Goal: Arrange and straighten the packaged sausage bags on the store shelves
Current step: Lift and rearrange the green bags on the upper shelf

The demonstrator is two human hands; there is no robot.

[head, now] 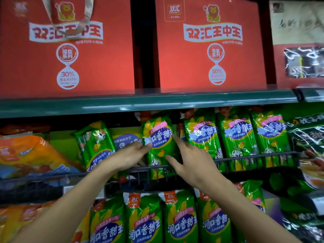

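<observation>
A green sausage bag [158, 137] with a blue oval label stands upright on the middle shelf behind the wire rail. My left hand [128, 156] grips its left edge with fingers curled. My right hand [189, 162] rests against its right side, fingers spread, the index fingertip on the label. Left of it an upside-down green bag [95, 146] leans over, with another inverted bag [126, 138] behind it. Three upright green bags [235, 137] stand in a row to the right.
The wire rail [254, 156] runs along the front of the middle shelf. Orange bags [26, 155] lie at the left, dark green packs [308, 141] at the right. Red gift boxes [210, 46] sit on the top shelf. More green bags [145, 220] fill the lower shelf.
</observation>
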